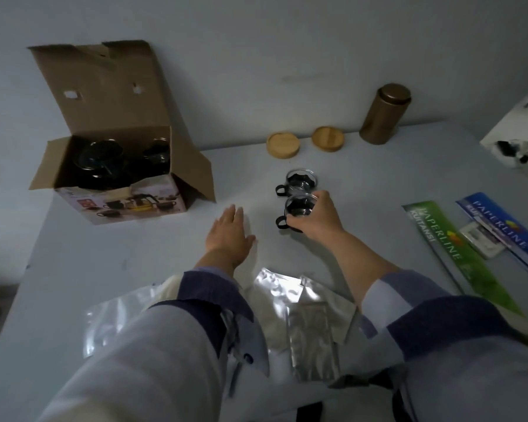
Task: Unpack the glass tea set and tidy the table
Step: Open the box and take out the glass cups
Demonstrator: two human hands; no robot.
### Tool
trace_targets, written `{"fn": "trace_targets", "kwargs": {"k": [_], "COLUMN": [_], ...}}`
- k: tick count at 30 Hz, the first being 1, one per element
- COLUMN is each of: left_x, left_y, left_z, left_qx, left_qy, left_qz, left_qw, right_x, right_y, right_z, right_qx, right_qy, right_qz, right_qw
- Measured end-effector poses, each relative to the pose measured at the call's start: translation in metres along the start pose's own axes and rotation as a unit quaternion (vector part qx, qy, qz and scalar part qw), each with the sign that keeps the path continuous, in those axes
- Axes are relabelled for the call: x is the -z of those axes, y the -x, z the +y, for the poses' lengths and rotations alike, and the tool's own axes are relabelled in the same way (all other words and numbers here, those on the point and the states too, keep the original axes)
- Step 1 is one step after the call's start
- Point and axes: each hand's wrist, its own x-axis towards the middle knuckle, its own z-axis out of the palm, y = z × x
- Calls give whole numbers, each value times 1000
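Observation:
An open cardboard box (128,205) stands at the left on the table, with a glass teapot (99,158) and another glass cup (156,150) inside. Two glass cups with black holders stand in the middle. The far cup (299,181) stands free. My right hand (317,216) is shut around the near cup (297,208), which rests on the table. Between the box and the cups my left hand (229,231) hovers flat over the table, fingers apart, holding nothing.
Two round wooden coasters (283,144) (327,138) and a bronze canister (384,114) line the wall. Green and blue receipt books (457,254) lie at the right. Silver foil bags (305,324) lie at the near edge under my arms. A white box (518,138) is far right.

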Motion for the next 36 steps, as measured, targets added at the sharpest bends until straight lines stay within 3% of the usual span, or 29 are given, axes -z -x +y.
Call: {"fn": "trace_targets", "kwargs": {"k": [6, 18, 22, 25, 28, 32, 36], "left_x": [-28, -36, -32, -16, 15, 62, 96], "left_y": [1, 1, -2, -5, -7, -9, -13], "left_z": [21, 19, 15, 9, 0, -22, -69], "left_qx": [37, 33, 27, 25, 7, -5, 48], "left_qy": [24, 21, 28, 56, 68, 75, 69], "left_qz": [-92, -82, -86, -26, 76, 198, 243], "left_qw": [995, 996, 996, 998, 995, 977, 966], "right_x": [6, 4, 12, 20, 19, -11, -53], "right_y": [-4, -6, -5, -10, -13, -15, -16], "right_z": [44, 60, 47, 22, -12, -57, -110], "right_qx": [11, -9, 7, 58, 91, 131, 179], "right_qy": [2, -37, 31, 137, 218, 217, 206], "right_qz": [2, -36, -14, 14, -12, -78, -140], "right_qw": [1000, 999, 999, 989, 972, 964, 952]}}
